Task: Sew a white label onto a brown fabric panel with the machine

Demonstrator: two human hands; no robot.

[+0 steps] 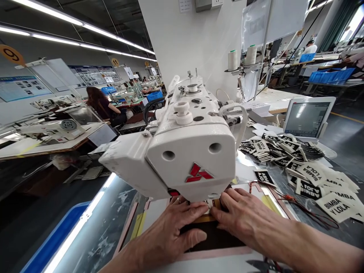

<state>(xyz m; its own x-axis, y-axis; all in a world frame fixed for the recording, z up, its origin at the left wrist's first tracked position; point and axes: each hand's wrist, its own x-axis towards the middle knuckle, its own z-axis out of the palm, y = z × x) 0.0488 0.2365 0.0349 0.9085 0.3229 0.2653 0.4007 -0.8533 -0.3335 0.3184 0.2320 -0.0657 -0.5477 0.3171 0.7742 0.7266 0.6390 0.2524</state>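
My left hand (173,231) lies flat, fingers stretched forward, on a dark fabric piece (212,237) set in a pinkish template frame (216,253) under the head of a white sewing machine (193,151). My right hand (241,216) rests beside it, fingers extended and pressing on the same fabric, fingertips close to a small label at the needle area. The machine head hides the needle and the fingertips' far ends. Neither hand grips anything.
Piles of black and white printed labels (307,167) cover the table to the right, with a tablet screen (307,119) behind them. Thread cones (241,57) stand on a rack. A blue bin (57,239) sits at lower left. A seated person (99,104) works far left.
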